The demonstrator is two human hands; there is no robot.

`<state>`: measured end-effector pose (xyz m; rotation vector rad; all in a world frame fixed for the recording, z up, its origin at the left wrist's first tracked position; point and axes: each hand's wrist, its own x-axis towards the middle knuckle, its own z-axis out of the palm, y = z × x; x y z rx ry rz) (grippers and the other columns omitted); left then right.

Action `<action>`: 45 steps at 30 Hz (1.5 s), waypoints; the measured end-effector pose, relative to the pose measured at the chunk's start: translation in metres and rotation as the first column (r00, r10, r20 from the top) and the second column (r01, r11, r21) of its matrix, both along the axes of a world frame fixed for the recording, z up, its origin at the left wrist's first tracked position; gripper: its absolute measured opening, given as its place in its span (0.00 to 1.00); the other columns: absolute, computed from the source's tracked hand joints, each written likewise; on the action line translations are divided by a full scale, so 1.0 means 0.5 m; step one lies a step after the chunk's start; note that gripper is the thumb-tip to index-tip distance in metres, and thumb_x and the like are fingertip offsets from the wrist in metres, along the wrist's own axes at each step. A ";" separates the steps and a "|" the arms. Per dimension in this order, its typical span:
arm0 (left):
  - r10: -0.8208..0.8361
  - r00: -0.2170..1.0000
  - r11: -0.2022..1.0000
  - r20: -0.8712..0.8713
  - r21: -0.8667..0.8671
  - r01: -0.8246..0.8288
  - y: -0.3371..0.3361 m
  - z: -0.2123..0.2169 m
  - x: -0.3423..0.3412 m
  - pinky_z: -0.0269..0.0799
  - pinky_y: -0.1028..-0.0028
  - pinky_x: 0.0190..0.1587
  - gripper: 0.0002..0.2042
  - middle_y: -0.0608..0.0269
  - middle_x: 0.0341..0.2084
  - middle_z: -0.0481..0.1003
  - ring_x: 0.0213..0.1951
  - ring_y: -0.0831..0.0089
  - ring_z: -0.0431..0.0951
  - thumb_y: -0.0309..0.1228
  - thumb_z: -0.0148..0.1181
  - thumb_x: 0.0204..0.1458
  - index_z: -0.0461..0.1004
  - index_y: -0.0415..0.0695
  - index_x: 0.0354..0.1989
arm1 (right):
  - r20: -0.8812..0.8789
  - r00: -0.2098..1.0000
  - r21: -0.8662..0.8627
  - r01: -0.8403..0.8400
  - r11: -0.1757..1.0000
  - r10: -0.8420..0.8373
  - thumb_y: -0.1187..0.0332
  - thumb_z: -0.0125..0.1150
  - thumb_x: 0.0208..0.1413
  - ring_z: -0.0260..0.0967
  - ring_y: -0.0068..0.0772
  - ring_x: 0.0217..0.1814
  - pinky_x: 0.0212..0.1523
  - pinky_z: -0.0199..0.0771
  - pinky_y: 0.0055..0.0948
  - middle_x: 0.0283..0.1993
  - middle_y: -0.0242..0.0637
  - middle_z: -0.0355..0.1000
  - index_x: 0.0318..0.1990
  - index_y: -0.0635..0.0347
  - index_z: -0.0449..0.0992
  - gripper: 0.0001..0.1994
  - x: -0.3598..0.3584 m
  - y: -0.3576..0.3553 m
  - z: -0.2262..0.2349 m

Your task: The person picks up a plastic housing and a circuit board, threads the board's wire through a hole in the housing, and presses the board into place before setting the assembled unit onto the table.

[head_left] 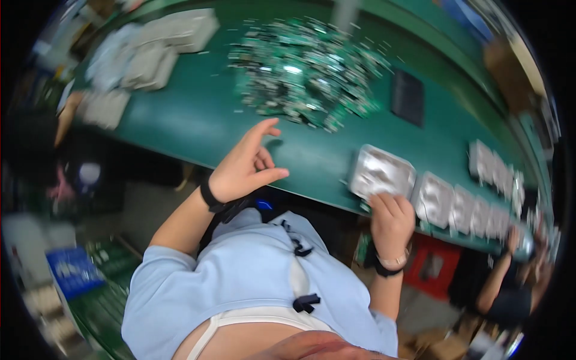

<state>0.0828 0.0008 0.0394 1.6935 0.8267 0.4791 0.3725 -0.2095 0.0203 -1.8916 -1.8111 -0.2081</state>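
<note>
Over the front edge of the green table, my left hand [243,165] hangs with its thumb and index finger apart and nothing between them. Beyond it lies a large heap of small green circuit boards [306,72], smeared by motion. My right hand [391,225] is closed at the near rim of a shiny silver tray [384,171]. Its fingers are bent together there. A small greenish bit shows beside the fingertips, but what they pinch is too blurred to name.
More silver trays [435,201] line the table's front edge to the right, with another row [483,162] behind. A dark flat pad [408,96] lies right of the heap. Grey stacks [180,30] stand far left. Other people's arms [69,114] show at both sides. A red crate [432,267] sits below.
</note>
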 end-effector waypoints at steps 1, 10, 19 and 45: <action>0.049 0.997 0.992 -0.062 0.119 -0.041 0.020 0.006 -0.022 0.80 0.72 0.47 0.49 0.46 0.67 0.67 0.47 0.66 0.82 0.30 0.78 0.50 0.52 0.43 0.78 | 0.032 0.999 -0.015 0.027 1.000 -0.026 0.79 0.68 0.49 0.74 0.45 0.42 0.43 0.74 0.42 0.41 0.36 0.81 0.38 0.59 0.83 0.08 0.009 -0.011 -0.003; 0.738 0.632 0.456 -0.237 0.865 -0.208 0.305 0.027 -0.307 0.65 0.53 0.69 0.39 0.43 0.67 0.66 0.67 0.41 0.67 0.49 0.76 0.52 0.69 0.39 0.67 | 0.121 0.990 -0.033 0.079 0.996 -0.074 0.76 0.67 0.58 0.72 0.48 0.44 0.46 0.72 0.44 0.44 0.39 0.80 0.42 0.64 0.82 0.06 0.041 -0.028 -0.008; 0.867 0.425 0.370 -0.259 0.907 -0.202 0.553 -0.020 -0.392 0.53 0.39 0.72 0.28 0.50 0.67 0.70 0.70 0.51 0.67 0.51 0.74 0.51 0.81 0.46 0.55 | 0.170 0.976 -0.089 0.154 0.984 -0.137 0.76 0.64 0.61 0.72 0.52 0.51 0.53 0.71 0.46 0.51 0.42 0.79 0.48 0.64 0.81 0.09 0.037 -0.044 -0.013; 0.724 0.642 0.456 -0.253 0.874 -0.170 0.395 -0.041 -0.270 0.59 0.47 0.66 0.26 0.63 0.51 0.79 0.57 0.60 0.76 0.51 0.77 0.47 0.83 0.52 0.51 | 0.218 0.962 -0.086 0.189 0.978 -0.167 0.77 0.63 0.61 0.69 0.60 0.63 0.61 0.70 0.53 0.63 0.49 0.74 0.50 0.66 0.79 0.10 -0.014 -0.008 0.039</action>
